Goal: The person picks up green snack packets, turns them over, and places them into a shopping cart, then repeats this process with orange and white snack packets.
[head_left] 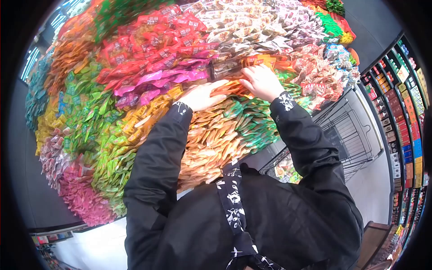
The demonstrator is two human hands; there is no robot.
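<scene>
A row of orange snack packets [234,88] lies between my two hands, amid a large heap of small wrapped packets. My left hand [203,96] rests on the packets at the left end of this row, its fingers stretched out and its thumb apart. At the right end, my right hand [262,83] has its fingers bent over orange packets, with the thumb on the near side; its grip is partly hidden. Just beyond the hands is a dark, clear-looking divider [225,68]. Magenta packets [164,77] lie beyond my left hand, and tan-orange packets [209,141] fill the near slope.
Red packets [153,38], white packets [243,27] and green packets [83,96] cover other parts of the heap. A wire shopping cart [348,130] stands close on the right. Farther right are stocked shelves [405,117]. A brown wooden edge [375,240] shows at lower right.
</scene>
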